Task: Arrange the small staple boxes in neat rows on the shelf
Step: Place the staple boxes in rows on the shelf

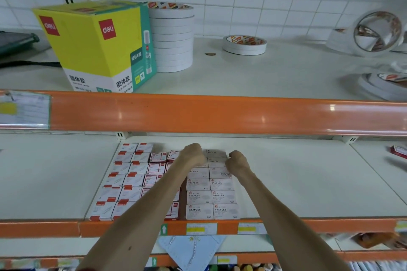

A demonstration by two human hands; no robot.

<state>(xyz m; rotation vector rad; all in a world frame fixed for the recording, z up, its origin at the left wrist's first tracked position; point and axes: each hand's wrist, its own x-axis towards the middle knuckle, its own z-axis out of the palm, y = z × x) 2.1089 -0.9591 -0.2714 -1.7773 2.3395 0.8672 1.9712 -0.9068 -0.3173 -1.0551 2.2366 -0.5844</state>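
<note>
Two columns of white staple boxes [211, 197] run front to back on the middle shelf [308, 182], beside rows of red-and-white boxes [132, 179] on their left. Left hand [192, 156] is over the back of the rows, where the two kinds meet. Right hand [237, 162] is just beside the rear white boxes, on their right side. Fingers of both hands curl down out of sight; cannot tell if either holds a box. Upper shelf [264, 77] carries a yellow carton [97, 44] and a stack of tape rolls [174, 37].
</note>
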